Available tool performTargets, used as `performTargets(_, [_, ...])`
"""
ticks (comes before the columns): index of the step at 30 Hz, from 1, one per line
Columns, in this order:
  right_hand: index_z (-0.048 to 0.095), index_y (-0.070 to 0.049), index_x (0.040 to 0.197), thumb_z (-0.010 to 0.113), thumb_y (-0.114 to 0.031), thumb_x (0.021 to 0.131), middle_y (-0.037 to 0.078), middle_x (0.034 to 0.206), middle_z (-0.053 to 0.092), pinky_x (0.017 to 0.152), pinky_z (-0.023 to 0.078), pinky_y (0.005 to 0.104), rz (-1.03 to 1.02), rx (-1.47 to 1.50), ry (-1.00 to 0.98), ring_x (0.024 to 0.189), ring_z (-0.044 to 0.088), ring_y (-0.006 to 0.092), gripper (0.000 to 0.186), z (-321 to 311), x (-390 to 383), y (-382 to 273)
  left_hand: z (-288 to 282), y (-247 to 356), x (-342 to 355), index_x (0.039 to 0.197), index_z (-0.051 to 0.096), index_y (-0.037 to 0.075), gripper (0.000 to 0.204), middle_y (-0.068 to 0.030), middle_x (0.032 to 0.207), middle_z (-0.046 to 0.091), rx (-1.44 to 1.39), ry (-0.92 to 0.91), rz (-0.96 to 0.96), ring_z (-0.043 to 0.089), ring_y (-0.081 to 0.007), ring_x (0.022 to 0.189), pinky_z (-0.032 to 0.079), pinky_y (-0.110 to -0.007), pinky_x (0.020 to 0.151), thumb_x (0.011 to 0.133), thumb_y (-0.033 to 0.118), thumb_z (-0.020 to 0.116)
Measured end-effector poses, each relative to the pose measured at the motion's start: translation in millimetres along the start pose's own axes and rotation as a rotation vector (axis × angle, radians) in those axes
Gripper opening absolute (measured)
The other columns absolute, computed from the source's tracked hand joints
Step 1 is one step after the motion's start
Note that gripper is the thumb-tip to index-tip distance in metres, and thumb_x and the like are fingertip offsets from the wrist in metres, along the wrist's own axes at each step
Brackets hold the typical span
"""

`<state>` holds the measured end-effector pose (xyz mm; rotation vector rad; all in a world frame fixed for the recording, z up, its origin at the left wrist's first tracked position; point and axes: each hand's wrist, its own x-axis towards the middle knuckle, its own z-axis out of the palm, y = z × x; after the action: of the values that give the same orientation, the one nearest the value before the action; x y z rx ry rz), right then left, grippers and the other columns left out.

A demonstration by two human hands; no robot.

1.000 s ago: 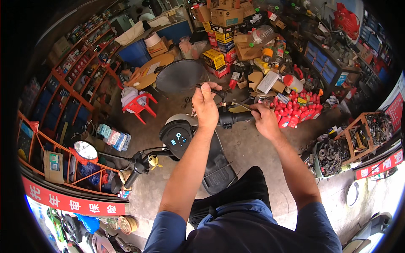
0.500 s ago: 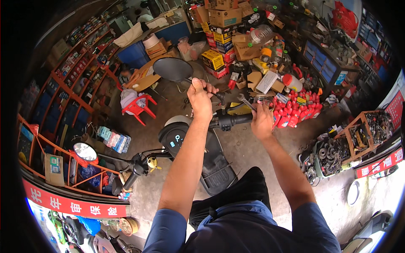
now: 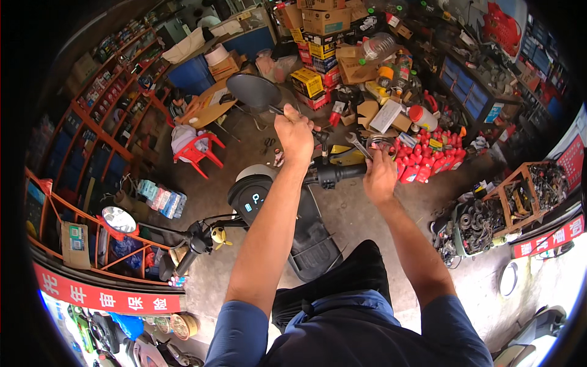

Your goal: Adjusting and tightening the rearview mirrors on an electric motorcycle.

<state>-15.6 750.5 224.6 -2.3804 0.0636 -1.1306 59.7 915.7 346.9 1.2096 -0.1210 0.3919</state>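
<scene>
My left hand (image 3: 295,136) is closed around the stem of a black rear-view mirror (image 3: 252,90), whose dark back faces up. Its stem runs toward the mount (image 3: 323,142) on the scooter's right handlebar. My right hand (image 3: 380,174) is closed on an open-ended wrench (image 3: 359,145), its jaw pointing up and to the left, apart from the mount. Below the wrench is the black right handlebar grip (image 3: 342,172). Beneath my left forearm, the scooter's lit round display (image 3: 249,197) is partly covered. At the left handlebar another mirror (image 3: 119,219) is mounted.
A yellow toy figure (image 3: 219,236) hangs on the left handlebar. Ahead stand stacked cartons (image 3: 324,23) and many red bottles (image 3: 428,160). A red plastic chair (image 3: 200,154) and orange shelves (image 3: 101,137) are to the left. A bin of metal parts (image 3: 474,229) stands at right.
The black mirror has shifted slightly right and tilted, with my left hand moving a little on its stem. My right hand still holds the wrench in nearly the same place.
</scene>
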Motion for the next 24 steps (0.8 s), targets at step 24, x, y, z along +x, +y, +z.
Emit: performTargets(24, [0.062,0.0,0.102,0.061,-0.002,0.085,0.02,0.096,0.066,0.079,0.049,0.0435,0.032,0.444,-0.339,0.093,0.063,0.0391,0.017,-34.5,8.6,-20.4,-35.3,21.1,10.3,0.111,0.049,0.003,0.019,-0.0084,0.09,0.059,-0.023,-0.328,-0.165,0.068,-0.0247,0.086,0.057,-0.039,0.08,0.103,0.02,0.047])
